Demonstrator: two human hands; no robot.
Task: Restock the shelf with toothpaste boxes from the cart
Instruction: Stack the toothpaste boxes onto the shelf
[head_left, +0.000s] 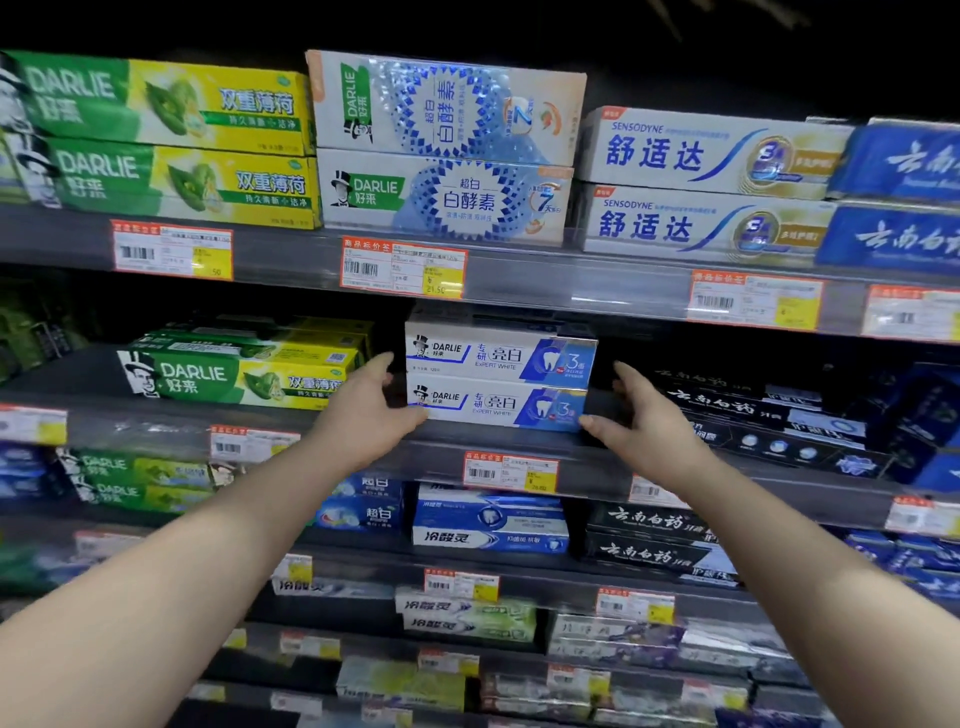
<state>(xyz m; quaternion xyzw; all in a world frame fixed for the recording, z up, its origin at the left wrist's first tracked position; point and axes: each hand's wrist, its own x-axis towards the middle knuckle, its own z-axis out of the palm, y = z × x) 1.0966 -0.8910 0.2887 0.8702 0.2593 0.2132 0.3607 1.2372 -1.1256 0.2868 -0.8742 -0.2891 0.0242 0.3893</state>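
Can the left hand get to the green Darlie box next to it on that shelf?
Probably yes. The left hand sits by the white-and-blue boxes, right beside the green Darlie box on the same shelf. Nothing stands between them, and that box's front is mostly uncovered.

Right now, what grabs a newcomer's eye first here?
The left hand and right hand flank the ends of two stacked white-and-blue Darlie boxes on the middle shelf, centre frame. On the upper shelf, bright green-and-yellow Darlie boxes sit at the left and Sensodyne boxes at the right.
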